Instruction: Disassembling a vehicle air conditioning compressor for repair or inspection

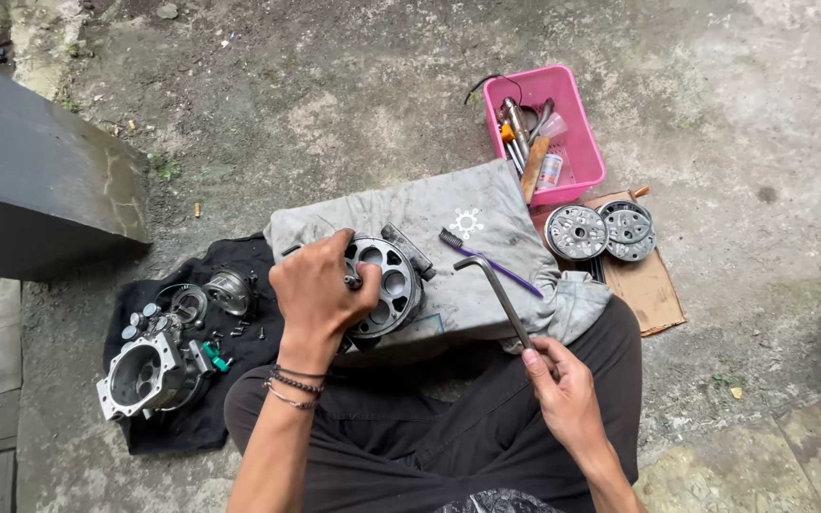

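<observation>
Concrete floor (pixel 353 104), L hand (pixel 320 290) on cylinder block (pixel 387 285), R hand (pixel 563 389) w/ hex key (pixel 496 290)

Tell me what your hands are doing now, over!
Left hand gripping round metal engine part on grey cloth. Right hand holding L-shaped hex key. Purple toothbrush lies beside.

A small cylindrical container (pixel 550 171) with a white-and-red label lies in the pink basket (pixel 589 142)

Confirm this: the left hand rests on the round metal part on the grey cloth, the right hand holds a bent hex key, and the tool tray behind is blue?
Not quite. The head view shows the tool tray is pink, not blue. The rest holds: left hand on the round metal part on the grey cloth, right hand holding the bent hex key.
</observation>
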